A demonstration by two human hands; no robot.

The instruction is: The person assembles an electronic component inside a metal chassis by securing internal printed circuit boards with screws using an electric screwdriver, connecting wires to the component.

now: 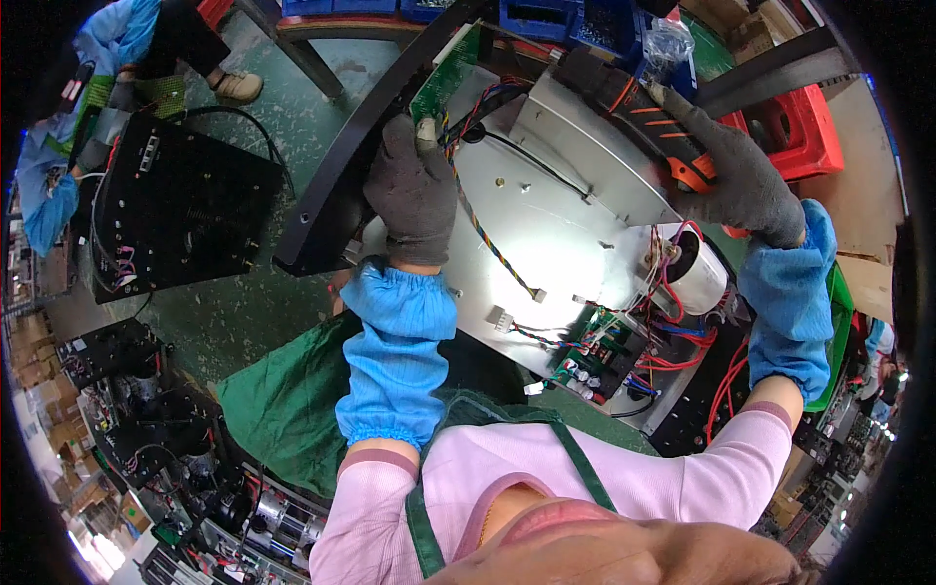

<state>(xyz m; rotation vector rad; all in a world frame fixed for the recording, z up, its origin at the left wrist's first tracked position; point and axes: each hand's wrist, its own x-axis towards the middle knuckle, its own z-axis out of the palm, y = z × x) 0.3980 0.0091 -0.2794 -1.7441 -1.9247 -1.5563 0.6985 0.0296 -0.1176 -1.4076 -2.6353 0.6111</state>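
Note:
My left hand, in a dark grey glove, is closed at the lower edge of an upright green circuit board. Its fingertips pinch a white cable connector there, with coloured wires beside it. My right hand, also gloved, wraps round a black and orange cordless power tool, held over the sheet-metal bracket. Below both hands lies the metal chassis plate. A twisted wire bundle runs down it to a loose white plug. The tool's tip is hard to make out.
A small circuit board and a white cylinder with red wires sit at the chassis's near right. Blue parts bins stand at the back, a red stool at right. Another black chassis and a co-worker's sleeve are at left.

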